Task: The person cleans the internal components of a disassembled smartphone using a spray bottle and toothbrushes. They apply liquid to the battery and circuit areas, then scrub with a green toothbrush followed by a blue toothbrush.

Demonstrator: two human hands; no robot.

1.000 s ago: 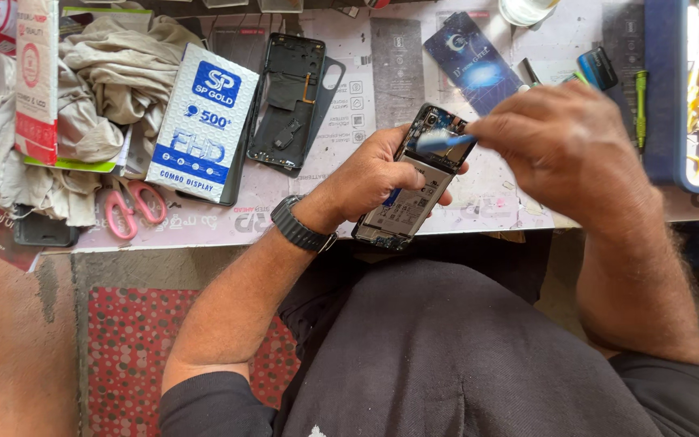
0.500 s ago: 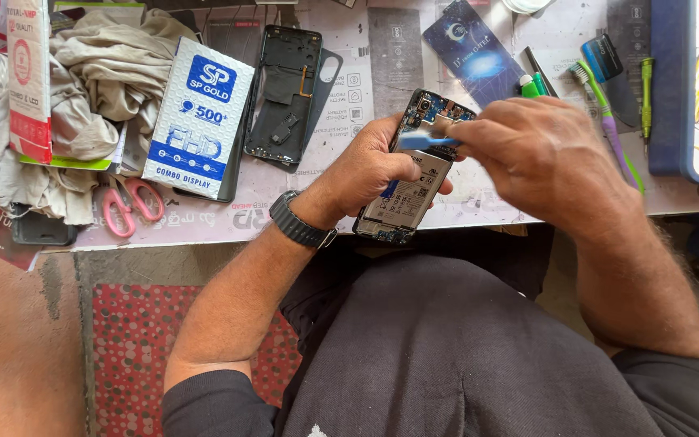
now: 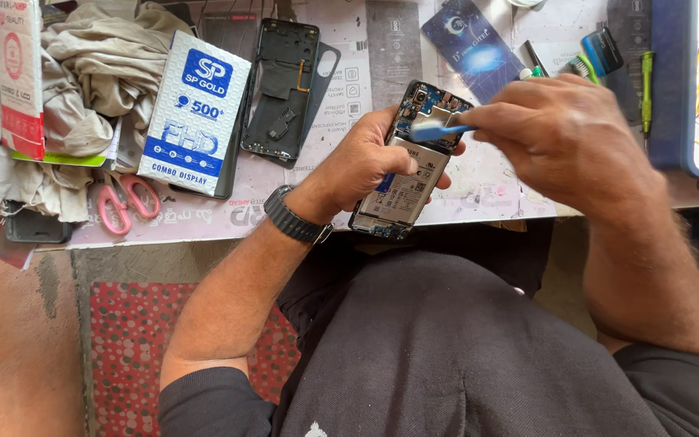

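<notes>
Head view looks down on an opened phone, back cover off, battery and board exposed; this phone serves as the landmark for everything else. The left hand wraps it from the left, fingers clenched round its edges and thumb along its side, apparently to keep it tilted and steady above the table edge; the right hand comes in from the phone's right, fingers pinched on a thin blue tool whose tip lies on the phone's upper board area, a grip that suits fine, light work. Up and left of the phone lies the black back frame, set aside flat; further left stands a blue-and-white parts box, then pink scissors and a crumpled cloth; up and right of the phone lies a dark blue card, with screwdrivers beyond.
</notes>
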